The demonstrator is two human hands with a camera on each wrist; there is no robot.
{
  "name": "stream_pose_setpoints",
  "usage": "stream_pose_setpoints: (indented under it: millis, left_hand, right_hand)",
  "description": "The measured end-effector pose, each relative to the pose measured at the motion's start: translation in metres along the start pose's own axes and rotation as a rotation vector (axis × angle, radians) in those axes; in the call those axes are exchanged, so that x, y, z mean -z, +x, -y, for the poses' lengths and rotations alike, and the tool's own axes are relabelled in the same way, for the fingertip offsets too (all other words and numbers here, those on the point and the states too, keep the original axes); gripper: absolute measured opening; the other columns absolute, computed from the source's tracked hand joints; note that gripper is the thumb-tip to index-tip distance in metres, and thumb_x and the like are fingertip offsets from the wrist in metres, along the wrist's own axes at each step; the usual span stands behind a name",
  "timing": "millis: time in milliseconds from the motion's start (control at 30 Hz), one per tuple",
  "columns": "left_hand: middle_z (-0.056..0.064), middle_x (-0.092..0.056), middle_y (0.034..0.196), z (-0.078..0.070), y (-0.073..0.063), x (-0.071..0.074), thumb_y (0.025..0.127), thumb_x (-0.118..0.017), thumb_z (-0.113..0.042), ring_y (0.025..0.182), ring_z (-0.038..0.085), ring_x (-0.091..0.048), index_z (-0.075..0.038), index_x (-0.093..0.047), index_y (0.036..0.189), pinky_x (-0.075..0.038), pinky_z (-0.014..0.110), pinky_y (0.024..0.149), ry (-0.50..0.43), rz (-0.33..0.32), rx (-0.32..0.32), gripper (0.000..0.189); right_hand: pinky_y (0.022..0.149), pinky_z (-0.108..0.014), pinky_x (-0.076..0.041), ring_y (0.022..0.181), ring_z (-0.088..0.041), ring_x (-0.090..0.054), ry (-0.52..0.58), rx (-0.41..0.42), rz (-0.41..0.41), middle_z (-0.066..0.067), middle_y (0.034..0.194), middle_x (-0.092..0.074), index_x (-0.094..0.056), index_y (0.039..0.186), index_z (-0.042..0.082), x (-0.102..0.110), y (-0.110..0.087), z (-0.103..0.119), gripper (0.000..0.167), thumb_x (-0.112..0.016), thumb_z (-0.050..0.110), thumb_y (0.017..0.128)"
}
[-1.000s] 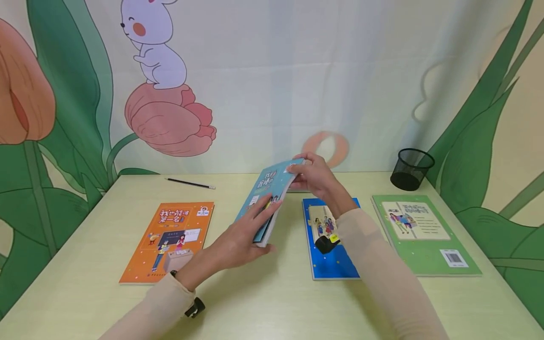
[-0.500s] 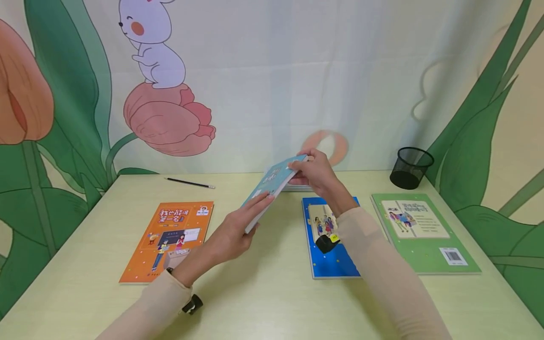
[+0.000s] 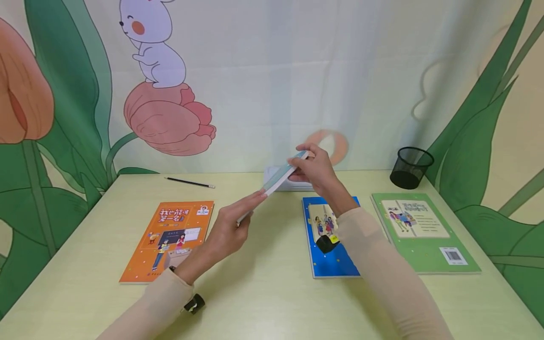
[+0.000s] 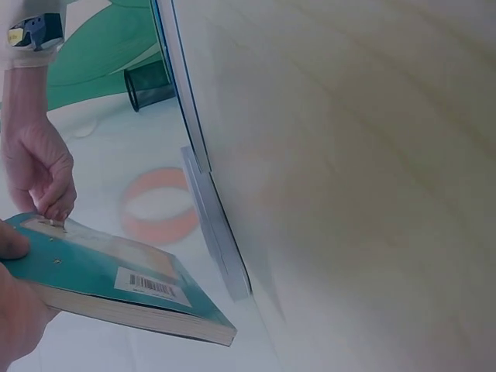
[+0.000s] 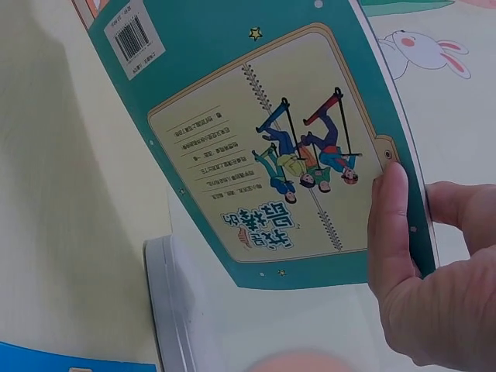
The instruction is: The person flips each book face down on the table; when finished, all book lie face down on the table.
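A teal paperback book (image 3: 278, 180) is held up over the middle of the table, tilted and almost edge-on in the head view. My left hand (image 3: 229, 229) grips its near lower end, while my right hand (image 3: 316, 167) pinches its far upper end between thumb and fingers. The right wrist view shows the back cover of the book (image 5: 194, 139), with a cream panel of drawn children and a barcode. In the left wrist view, its page edges and barcode side show beside my left thumb (image 4: 12, 242).
An orange book (image 3: 170, 241) lies left, a blue book (image 3: 333, 264) and a green book (image 3: 429, 255) right. At the back are a pencil (image 3: 190, 182), a flat whitish slab-like object (image 3: 297, 186) partly behind the hands, and a black mesh pen cup (image 3: 411, 169) near the curtain.
The teal book has turned from showing its front cover to nearly edge-on, its far end rising slightly. Both hands keep hold of it; the left fingers have shifted along it. The other books stay put.
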State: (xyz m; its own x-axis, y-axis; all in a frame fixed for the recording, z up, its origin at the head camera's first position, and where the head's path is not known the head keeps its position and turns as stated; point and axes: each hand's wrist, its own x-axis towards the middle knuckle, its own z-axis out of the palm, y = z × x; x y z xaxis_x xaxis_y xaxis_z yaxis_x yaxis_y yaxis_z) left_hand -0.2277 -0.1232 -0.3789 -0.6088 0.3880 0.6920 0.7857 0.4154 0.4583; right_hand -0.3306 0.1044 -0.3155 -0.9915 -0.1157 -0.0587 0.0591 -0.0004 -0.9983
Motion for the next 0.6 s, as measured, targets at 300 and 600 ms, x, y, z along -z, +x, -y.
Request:
stream_pose_setpoints:
  millis: [300, 600]
  left_hand:
    - [0.02, -0.065, 0.131, 0.0021, 0.0033, -0.0064, 0.078, -0.053, 0.033, 0.12, 0.037, -0.064, -0.001, -0.064, 0.129, -0.048, 0.036, 0.105, -0.014, -0.17, -0.078, 0.062]
    - [0.022, -0.066, 0.13, 0.0038, 0.0062, -0.0089, 0.079, -0.05, 0.033, 0.111, 0.043, -0.067, 0.002, -0.064, 0.125, -0.056, 0.057, 0.085, -0.08, -0.31, -0.062, 0.057]
  right_hand:
    - [0.063, -0.029, -0.061, 0.064, -0.017, -0.07, -0.005, 0.041, 0.017, -0.012, 0.085, -0.065, -0.046, 0.143, 0.012, -0.0002, -0.0044, 0.006, 0.052, -0.067, 0.018, 0.097]
    - [0.068, -0.031, -0.062, 0.068, -0.017, -0.07, 0.033, 0.035, 0.072, -0.012, 0.088, -0.068, -0.031, 0.156, 0.024, 0.0001, -0.0062, 0.0064, 0.068, -0.066, 0.024, 0.097]
